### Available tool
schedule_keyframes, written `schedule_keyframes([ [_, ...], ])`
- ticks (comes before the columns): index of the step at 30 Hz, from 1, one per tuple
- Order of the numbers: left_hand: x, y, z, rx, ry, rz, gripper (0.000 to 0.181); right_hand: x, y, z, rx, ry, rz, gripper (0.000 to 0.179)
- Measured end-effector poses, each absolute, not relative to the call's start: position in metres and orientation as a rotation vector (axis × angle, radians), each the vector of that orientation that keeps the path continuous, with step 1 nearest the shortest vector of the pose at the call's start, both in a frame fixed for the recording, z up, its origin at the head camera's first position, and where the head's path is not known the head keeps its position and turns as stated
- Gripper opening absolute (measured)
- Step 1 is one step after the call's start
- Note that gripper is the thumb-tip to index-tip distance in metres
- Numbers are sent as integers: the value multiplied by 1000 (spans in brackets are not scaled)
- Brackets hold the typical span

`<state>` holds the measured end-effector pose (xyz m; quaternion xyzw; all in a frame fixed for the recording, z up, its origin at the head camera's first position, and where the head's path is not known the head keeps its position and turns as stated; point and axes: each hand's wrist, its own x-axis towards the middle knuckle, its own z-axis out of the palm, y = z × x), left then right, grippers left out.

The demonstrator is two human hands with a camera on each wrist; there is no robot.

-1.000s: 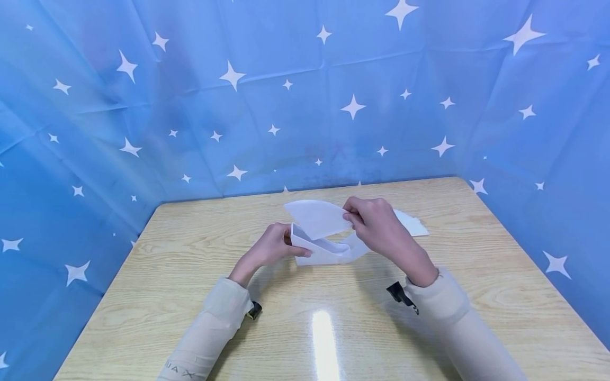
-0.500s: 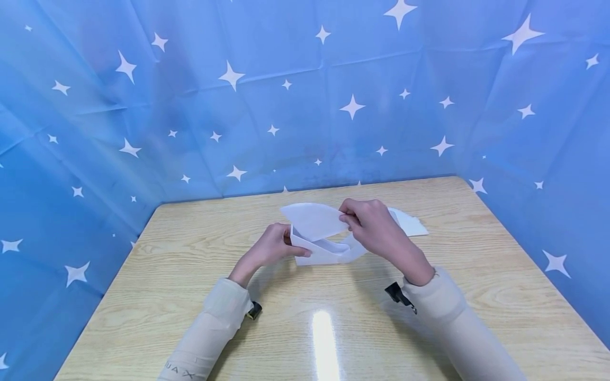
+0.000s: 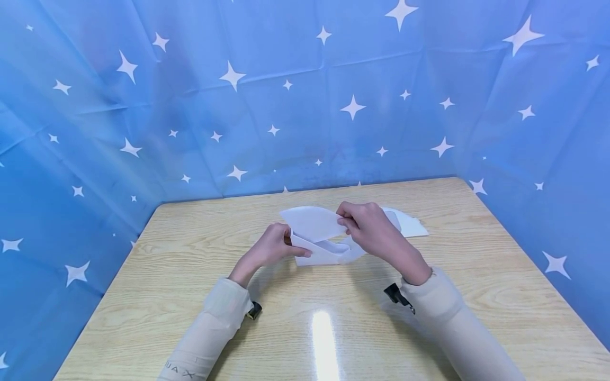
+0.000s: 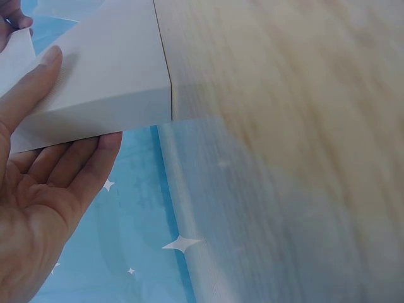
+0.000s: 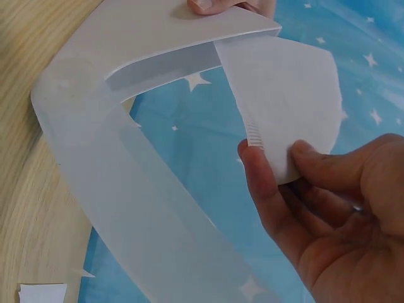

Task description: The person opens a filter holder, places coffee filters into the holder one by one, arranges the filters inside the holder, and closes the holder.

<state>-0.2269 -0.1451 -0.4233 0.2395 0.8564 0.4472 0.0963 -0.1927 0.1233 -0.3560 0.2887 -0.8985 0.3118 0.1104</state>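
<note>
My left hand (image 3: 272, 244) grips the left end of a white open-topped holder (image 3: 316, 257), thumb on the near wall and fingers on the far side. In the left wrist view the thumb lies on the holder's broad face (image 4: 120, 63). My right hand (image 3: 370, 226) pinches a white paper coffee filter (image 3: 312, 221) by its right end. The filter is fan-shaped with a crimped edge strip, plain in the right wrist view (image 5: 287, 95). Its lower left part goes down into the holder's opening, where the wall hides it. A translucent flap (image 5: 145, 189) extends from the holder.
More white, fan-shaped paper (image 3: 412, 225) lies on the wooden table (image 3: 200, 296) behind my right hand, partly covered by it. A blue star-patterned curtain (image 3: 267, 106) rises along the table's back and sides.
My right hand has moved slightly left and down with the filter, which now sits lower in the holder. The left hand and holder stay in place. More of the paper behind is visible.
</note>
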Motion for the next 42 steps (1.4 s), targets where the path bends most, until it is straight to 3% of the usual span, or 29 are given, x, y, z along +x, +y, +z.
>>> schedule_keyframes([
  [42, -228, -146, -424, 726, 2502, 1348, 29, -200, 122, -364, 887, -2736, 965, 11],
])
